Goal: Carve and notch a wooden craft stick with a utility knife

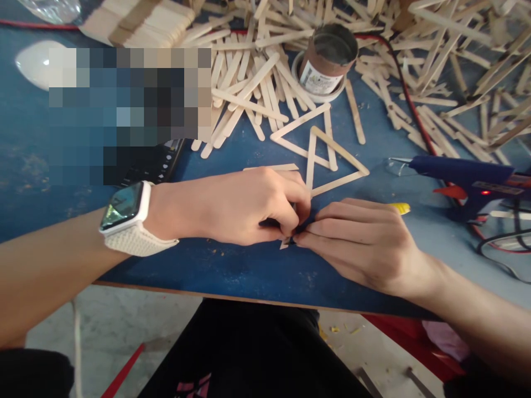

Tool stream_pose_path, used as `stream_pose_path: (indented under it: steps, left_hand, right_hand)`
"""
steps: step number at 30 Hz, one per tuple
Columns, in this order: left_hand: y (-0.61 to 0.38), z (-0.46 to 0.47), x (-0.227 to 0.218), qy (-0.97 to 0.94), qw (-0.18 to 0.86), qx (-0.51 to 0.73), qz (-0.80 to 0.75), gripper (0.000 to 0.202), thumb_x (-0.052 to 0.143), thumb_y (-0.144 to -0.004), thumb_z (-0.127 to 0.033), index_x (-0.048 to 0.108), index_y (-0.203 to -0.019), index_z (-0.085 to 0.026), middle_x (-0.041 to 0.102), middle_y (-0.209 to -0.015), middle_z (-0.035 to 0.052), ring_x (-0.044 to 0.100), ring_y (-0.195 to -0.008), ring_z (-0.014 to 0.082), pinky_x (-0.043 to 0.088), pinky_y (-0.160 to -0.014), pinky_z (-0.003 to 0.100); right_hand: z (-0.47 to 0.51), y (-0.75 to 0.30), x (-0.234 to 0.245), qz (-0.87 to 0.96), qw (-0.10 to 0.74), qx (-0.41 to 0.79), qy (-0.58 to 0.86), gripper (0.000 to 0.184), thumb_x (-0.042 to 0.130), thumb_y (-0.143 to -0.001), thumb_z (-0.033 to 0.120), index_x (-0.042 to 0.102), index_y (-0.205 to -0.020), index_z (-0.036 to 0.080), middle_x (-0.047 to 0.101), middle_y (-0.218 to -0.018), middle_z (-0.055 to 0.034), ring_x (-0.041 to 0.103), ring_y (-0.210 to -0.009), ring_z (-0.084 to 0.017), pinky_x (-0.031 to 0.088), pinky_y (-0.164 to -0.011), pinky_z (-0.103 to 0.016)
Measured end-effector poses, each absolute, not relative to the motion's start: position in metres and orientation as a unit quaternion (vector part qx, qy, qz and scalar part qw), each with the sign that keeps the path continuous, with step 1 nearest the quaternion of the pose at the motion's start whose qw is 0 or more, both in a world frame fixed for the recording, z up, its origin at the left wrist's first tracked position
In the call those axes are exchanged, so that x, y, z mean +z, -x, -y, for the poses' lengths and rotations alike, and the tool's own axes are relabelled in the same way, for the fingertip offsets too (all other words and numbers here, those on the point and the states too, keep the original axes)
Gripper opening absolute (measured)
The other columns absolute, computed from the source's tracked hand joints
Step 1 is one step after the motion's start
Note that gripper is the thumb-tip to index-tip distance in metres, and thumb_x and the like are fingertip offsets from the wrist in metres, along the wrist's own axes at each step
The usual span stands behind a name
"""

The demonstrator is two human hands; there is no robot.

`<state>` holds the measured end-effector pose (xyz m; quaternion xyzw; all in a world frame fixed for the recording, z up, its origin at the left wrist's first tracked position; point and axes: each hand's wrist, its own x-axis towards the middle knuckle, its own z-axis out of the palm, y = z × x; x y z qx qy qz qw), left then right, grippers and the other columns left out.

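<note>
My left hand (265,204), with a watch (124,207) on its wrist, is closed, its fingers curled down over the blue table. My right hand (360,240) meets it from the right, fingers pressed together at the tips. Between the fingertips shows a small pale wooden end (284,243) beside something dark; the rest is hidden. A yellow tip (400,208) sticks out behind my right hand, and I cannot tell whether that hand holds it. A craft stick (271,167) lies partly under my left hand. Just beyond are two stick triangles (338,160), touching or overlapping.
Loose craft sticks (257,83) are heaped along the back. Among them stands a brown can (329,58) in a white ring. A blue glue gun (464,171), red light on, lies right with cables. The table's front edge (207,293) runs before my lap.
</note>
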<state>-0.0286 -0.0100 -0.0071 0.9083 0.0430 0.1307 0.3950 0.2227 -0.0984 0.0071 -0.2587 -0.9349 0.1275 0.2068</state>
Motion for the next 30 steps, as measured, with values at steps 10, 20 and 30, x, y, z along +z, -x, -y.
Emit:
stream_pose_path:
  steps: [10, 20, 30]
  left_hand:
    - [0.028, 0.010, -0.006, -0.905, 0.399, 0.137, -0.049, 0.025, 0.067, -0.104, -0.015, 0.082, -0.085, -0.023, 0.079, -0.112, 0.0039, 0.070, -0.115, 0.0216, 0.056, -0.105, 0.038]
    - [0.028, 0.012, -0.003, -0.905, 0.400, 0.136, -0.052, 0.025, 0.066, -0.105, -0.014, 0.080, -0.086, -0.021, 0.079, -0.111, 0.0041, 0.070, -0.117, 0.0210, 0.055, -0.107, 0.035]
    - [0.027, 0.010, -0.008, -0.903, 0.405, 0.142, -0.033, 0.024, 0.065, -0.104, -0.013, 0.080, -0.087, -0.021, 0.079, -0.109, 0.0047, 0.071, -0.117, 0.0213, 0.055, -0.107, 0.035]
  right_hand:
    - [0.100, -0.219, 0.001, 0.927, 0.239, 0.119, 0.265, 0.013, 0.068, -0.102, 0.008, 0.073, -0.110, 0.016, 0.083, -0.096, -0.0044, 0.077, -0.087, -0.019, 0.063, -0.077, -0.036]
    - [0.103, -0.215, -0.001, 0.920, 0.255, 0.111, 0.278, 0.012, 0.071, -0.101, 0.009, 0.073, -0.104, 0.021, 0.083, -0.093, -0.0010, 0.077, -0.083, -0.017, 0.062, -0.075, -0.033]
    - [0.102, -0.215, 0.003, 0.932, 0.218, 0.110, 0.267, 0.011, 0.071, -0.101, 0.008, 0.074, -0.107, 0.017, 0.082, -0.096, -0.0013, 0.074, -0.085, -0.016, 0.059, -0.076, -0.032]
